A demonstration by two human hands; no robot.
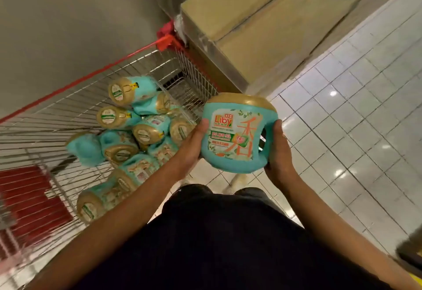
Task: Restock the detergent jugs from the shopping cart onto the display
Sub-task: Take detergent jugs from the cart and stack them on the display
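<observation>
- Shopping cart (91,76): at left, holds a pile of teal jugs (127,134) with gold caps
- Left hand (191,145): fingers curled around the left side of the held jug (235,134), thumb on its label
- Position of held jug: upright, right of the cart, above the tiled floor (354,118)
- Right hand (277,152): fingers grip the handle side

Both hands hold one teal jug (237,134), gold cap up and label facing the camera, over the tiled floor (356,111); the left hand (194,145) grips its left side with the thumb on the label edge, and the right hand (277,151) wraps the handle side. To the left, a red-rimmed wire shopping cart (57,118) holds a heap of matching jugs (146,131), tilted or on their sides. Tan cardboard boxes (262,27) sit beyond the cart's far end.
</observation>
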